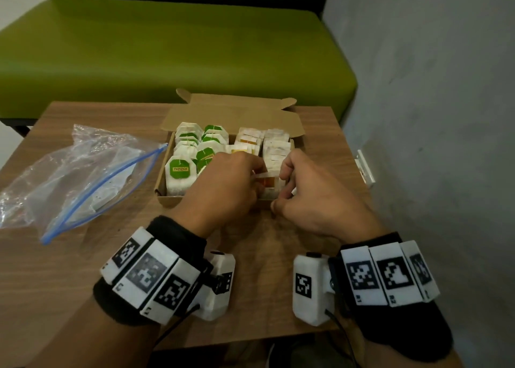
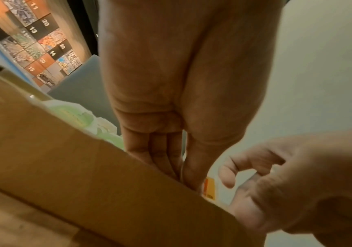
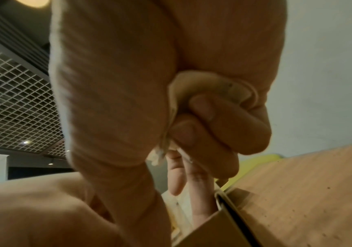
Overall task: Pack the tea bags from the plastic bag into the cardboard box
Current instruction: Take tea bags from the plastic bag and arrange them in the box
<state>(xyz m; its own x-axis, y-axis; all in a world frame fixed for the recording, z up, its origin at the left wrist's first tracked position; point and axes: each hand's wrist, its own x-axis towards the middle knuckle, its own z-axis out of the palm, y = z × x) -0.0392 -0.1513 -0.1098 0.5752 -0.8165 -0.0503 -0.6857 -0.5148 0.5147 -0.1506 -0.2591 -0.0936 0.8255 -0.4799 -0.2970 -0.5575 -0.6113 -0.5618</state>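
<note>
Tea bag with the orange tag sits at the cardboard box's near edge, pinched between my left hand and right hand; right also clutches a crumpled bag. Plastic bag lies left on the tabletop.

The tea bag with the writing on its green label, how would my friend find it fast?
Look at the open cardboard box on the wooden table. Go to its near-left corner, beside the plastic bag. The front tea bag there faces you, the only one whose green label reads TWININGS plainly.
</note>
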